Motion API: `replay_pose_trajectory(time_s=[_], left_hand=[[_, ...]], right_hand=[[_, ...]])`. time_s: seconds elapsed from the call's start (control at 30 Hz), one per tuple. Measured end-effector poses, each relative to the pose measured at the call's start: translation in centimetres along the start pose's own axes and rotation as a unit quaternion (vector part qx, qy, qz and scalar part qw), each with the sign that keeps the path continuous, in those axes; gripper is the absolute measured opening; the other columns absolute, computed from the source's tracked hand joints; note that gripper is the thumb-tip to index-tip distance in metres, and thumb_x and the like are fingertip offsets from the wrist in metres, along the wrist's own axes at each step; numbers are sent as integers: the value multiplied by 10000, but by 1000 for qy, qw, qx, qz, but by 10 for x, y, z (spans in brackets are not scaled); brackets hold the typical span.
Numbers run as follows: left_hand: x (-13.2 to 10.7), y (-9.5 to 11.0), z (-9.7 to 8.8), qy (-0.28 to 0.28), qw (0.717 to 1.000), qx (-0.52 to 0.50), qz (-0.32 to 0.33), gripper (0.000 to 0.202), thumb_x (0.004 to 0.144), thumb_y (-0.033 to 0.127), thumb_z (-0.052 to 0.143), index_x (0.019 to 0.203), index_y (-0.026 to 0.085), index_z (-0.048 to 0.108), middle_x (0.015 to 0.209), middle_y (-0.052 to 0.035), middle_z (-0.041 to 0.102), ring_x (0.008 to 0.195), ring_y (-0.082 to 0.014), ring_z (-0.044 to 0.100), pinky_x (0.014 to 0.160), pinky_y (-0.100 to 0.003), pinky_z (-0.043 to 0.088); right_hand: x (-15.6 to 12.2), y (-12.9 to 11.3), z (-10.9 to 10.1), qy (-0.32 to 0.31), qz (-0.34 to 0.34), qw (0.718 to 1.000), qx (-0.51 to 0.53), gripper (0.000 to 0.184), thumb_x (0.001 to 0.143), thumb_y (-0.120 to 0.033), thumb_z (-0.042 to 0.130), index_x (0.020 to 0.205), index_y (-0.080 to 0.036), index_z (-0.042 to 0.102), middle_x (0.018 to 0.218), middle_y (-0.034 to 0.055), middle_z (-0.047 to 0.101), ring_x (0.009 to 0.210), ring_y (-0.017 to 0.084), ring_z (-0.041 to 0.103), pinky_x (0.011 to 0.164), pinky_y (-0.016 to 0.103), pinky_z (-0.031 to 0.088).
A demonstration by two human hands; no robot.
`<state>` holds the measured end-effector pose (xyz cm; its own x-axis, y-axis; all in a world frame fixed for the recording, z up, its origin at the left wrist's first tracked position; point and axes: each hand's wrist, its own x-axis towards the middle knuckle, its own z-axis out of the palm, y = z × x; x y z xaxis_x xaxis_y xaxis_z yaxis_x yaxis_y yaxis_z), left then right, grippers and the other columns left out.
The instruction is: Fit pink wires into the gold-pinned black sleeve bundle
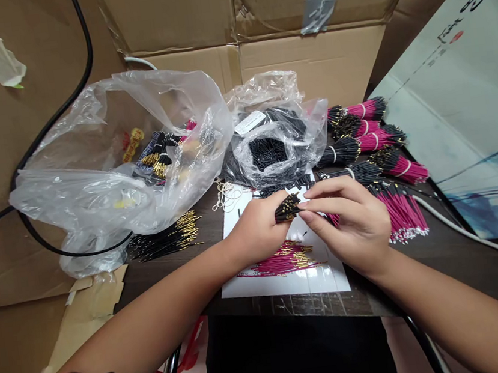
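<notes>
My left hand is wrapped round a bundle of black wires, whose gold-tipped ends point up out of the fist. At the right side of those ends, my right hand has its thumb and fingers pinched together; whatever sits between the fingertips is too small to make out. Below both hands, loose magenta wires with gold ends lie on a white sheet. Just beyond the hands, an open plastic bag holds many short black sleeves.
Tied magenta and black wire bundles lie at the back right, with loose magenta wires nearer. Left are a large clear bag holding bundles and a pile of black wires. Rubber bands lie behind the sheet. Cardboard walls the back.
</notes>
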<state>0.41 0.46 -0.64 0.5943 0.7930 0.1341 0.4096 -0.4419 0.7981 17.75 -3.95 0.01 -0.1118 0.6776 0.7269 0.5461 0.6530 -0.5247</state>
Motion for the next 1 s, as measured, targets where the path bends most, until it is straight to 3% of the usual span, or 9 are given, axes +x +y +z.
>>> replay_pose_trajectory(time_s=[0.33, 0.5, 0.77, 0.87, 1.0], left_hand=[[0, 3, 0, -16, 1000, -22, -10, 158, 860, 249, 458, 726, 167, 448, 627, 40, 491, 599, -95, 431, 557, -229, 299], [0, 4, 0, -26, 998, -64, -13, 129, 845, 236, 463, 739, 163, 458, 648, 39, 498, 633, -101, 436, 581, -230, 320], [2, 3, -1, -56, 988, -144, -29, 98, 790, 152, 463, 694, 152, 448, 671, 30, 482, 659, -104, 429, 609, -239, 344], [2, 4, -1, -74, 980, -183, -40, 126, 813, 177, 476, 691, 151, 456, 677, 26, 476, 654, -101, 425, 608, -238, 353], [2, 9, -3, -79, 967, -239, -44, 217, 853, 281, 540, 686, 156, 481, 627, 35, 460, 614, -89, 423, 605, -230, 377]], right_hand=[[-4, 0, 0, -5, -40, 995, -91, 313, 745, -130, 696, 1024, -270, 678, 985, 54, 653, 856, 187, 629, 739, 367, 551], [-5, 1, -3, -12, -104, 982, -155, 433, 714, -158, 731, 1128, -260, 656, 1062, 81, 661, 817, 188, 629, 726, 372, 537], [-5, 2, -5, -58, -188, 956, -218, 535, 756, -241, 711, 1271, -227, 566, 1175, 117, 641, 998, 256, 629, 829, 406, 542], [-4, 2, -5, -69, -170, 963, -199, 561, 756, -243, 706, 1294, -229, 547, 1184, 118, 628, 1018, 261, 616, 852, 422, 530], [1, 6, -5, -44, -78, 985, -148, 596, 768, -263, 691, 1333, -223, 504, 1169, 127, 609, 1036, 270, 592, 861, 454, 506]])
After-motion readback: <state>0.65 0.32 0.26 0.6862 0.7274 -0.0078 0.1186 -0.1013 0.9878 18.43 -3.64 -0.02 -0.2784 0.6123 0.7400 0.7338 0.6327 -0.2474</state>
